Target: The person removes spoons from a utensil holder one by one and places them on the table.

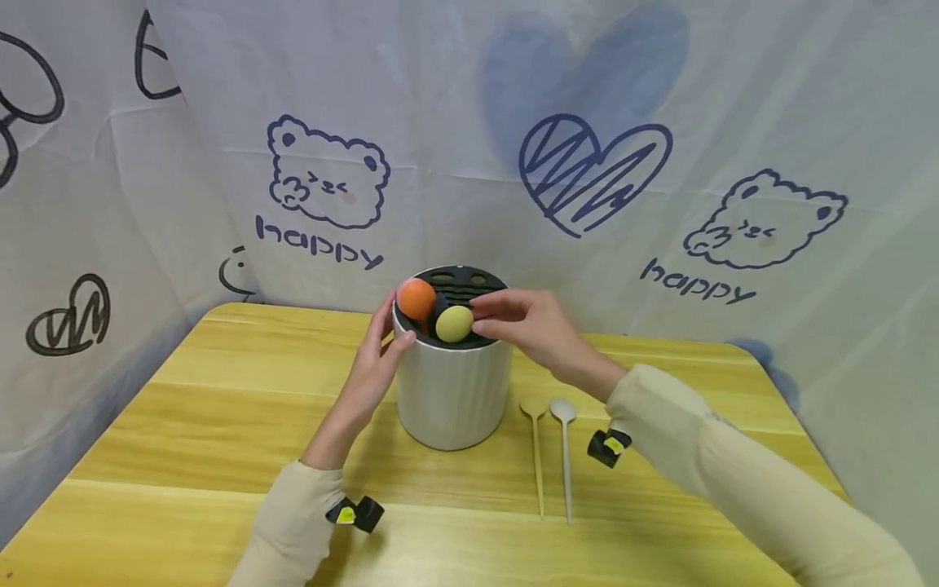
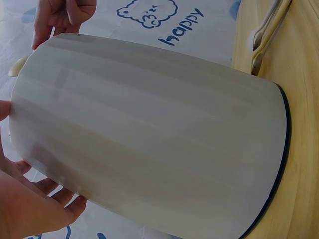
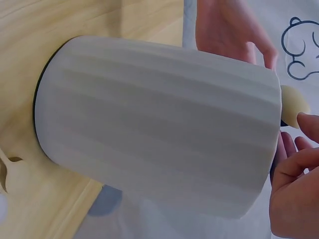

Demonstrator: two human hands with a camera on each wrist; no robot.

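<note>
A white ribbed utensil holder with a black slotted top insert stands upright on the table. In the head view, an orange spoon, a dark blue spoon and a pale yellow spoon sit in it, heads up and handles mostly hidden. My left hand grips the holder's left side, thumb at the front rim, fingers round the side. At the right rim, my right hand pinches the edge of the yellow spoon's head between thumb and fingers; the right wrist view shows the thumb against that head.
Right of the holder, a second yellow spoon and a white spoon lie side by side on the wooden table. A white cloth printed with bears and hearts hangs behind the table.
</note>
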